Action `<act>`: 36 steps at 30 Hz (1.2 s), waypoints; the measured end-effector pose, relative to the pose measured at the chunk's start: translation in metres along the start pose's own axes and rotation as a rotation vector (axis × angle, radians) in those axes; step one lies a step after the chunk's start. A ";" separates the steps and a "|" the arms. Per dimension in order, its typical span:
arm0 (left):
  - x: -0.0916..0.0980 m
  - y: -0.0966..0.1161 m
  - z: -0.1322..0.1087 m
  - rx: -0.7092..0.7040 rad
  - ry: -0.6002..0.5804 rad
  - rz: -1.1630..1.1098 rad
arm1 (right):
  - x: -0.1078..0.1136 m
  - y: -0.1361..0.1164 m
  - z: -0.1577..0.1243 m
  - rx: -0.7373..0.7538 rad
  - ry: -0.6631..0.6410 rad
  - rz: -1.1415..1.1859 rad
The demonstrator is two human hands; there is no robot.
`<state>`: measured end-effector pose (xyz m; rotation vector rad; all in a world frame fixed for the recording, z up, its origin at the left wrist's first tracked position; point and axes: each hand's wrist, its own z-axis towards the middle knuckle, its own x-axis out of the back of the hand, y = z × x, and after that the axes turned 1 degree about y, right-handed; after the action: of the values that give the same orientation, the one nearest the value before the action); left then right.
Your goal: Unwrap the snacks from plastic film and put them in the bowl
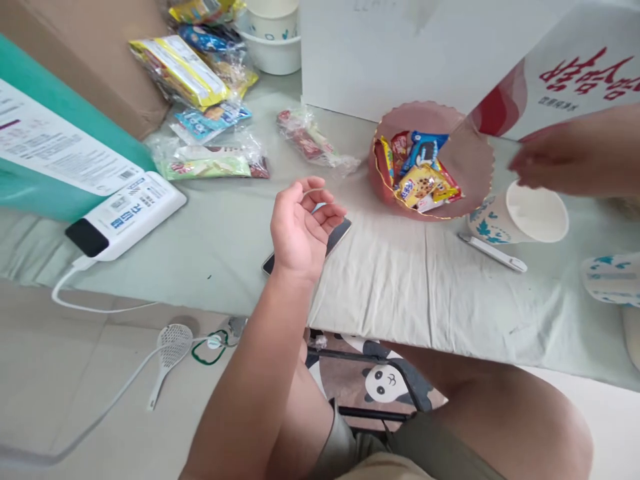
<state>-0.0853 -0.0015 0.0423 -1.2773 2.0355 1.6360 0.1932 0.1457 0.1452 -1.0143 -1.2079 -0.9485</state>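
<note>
My left hand (303,230) is palm up with its fingers loosely curled and apart, holding nothing. Partly hidden beneath it lies a dark, flat, phone-like object (339,237). My right hand (553,157) is smeared by motion above a white paper cup (493,220) with blue leaf prints; I cannot make out its fingers. The cup seems tilted, its mouth facing right. In front of it rests a slim white-handled tool (493,253), perhaps a utility knife. Between the hands, farther back, a pink bowl (475,160) with a wavy gold rim holds several wrapped snacks (423,180).
Wrapped snacks (215,163) lie at the back left, near white bowls (277,53). A white power bank (145,207) with a cable sits at left beside a green box (75,133). A white box (390,53) stands behind. Another printed cup (613,280) is at right.
</note>
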 end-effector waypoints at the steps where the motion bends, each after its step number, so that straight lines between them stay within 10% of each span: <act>1: 0.002 0.001 0.002 -0.015 0.053 -0.017 | 0.006 -0.032 0.003 -0.077 -0.135 -0.159; 6: 0.005 0.003 0.011 -0.053 0.168 -0.060 | -0.033 -0.187 0.039 0.232 -0.161 0.064; 11: 0.008 0.007 0.010 0.002 0.118 -0.028 | -0.115 -0.242 0.093 0.170 -0.292 0.046; 16: 0.011 0.012 0.009 0.027 0.115 -0.027 | -0.134 -0.237 0.098 0.145 -0.273 0.064; 24: 0.015 0.009 0.009 -0.056 0.136 -0.064 | -0.085 -0.219 0.021 0.259 -0.151 0.324; 30: 0.013 -0.013 -0.001 0.154 -0.381 0.229 | -0.101 -0.151 -0.096 0.287 0.001 0.662; 36: 0.006 -0.055 -0.016 0.168 -0.518 0.536 | -0.142 -0.074 -0.166 0.115 0.047 1.022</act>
<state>-0.0428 -0.0179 0.0068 -0.2049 2.1991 1.7084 0.1513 -0.0286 0.0007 -1.2927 -0.5415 -0.0920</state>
